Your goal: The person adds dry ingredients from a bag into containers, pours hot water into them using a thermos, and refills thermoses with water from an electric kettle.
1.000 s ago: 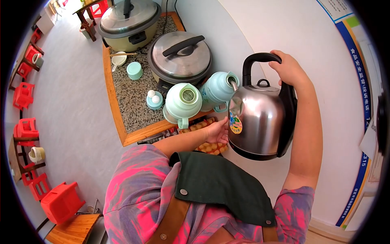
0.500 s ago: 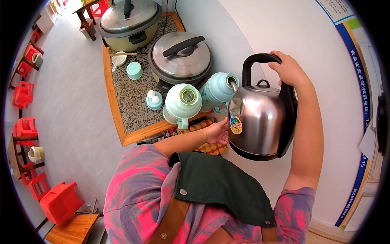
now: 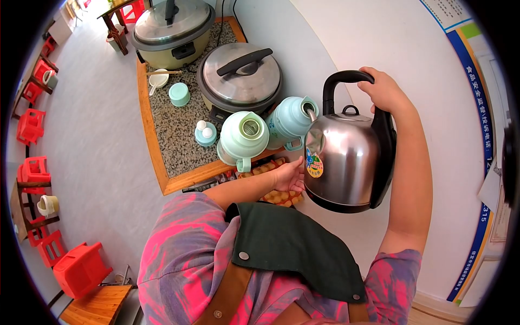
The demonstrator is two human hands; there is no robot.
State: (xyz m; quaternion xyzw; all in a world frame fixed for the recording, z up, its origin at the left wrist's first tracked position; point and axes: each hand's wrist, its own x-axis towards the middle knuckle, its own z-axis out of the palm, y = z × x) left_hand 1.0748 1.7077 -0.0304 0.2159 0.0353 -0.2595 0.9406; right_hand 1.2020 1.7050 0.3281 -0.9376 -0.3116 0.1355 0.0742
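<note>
My right hand (image 3: 383, 89) is wrapped round the black handle of a large stainless steel electric kettle (image 3: 346, 162). The kettle's spout meets the mouth of a blue-green thermos flask (image 3: 288, 123); whether water flows is hidden. My left hand (image 3: 290, 175) has its fingers stretched out beside the kettle's lower left side, and I cannot tell if they touch it. A second, pale green thermos flask (image 3: 238, 142) stands uncapped at the counter's corner. To its left are a blue cap with two white stoppers (image 3: 206, 133) and a turquoise cap (image 3: 179, 94).
Two rice cookers (image 3: 241, 73) with steel lids stand behind on the speckled counter (image 3: 179, 146), near a white spoon (image 3: 158, 80). Egg trays (image 3: 284, 198) sit below the counter's edge. A white wall (image 3: 422, 108) runs along the right. Red stools (image 3: 81, 270) stand at left.
The kettle's base has risen very slightly. Both hands keep practically the same places, and the thermos flasks have not moved.
</note>
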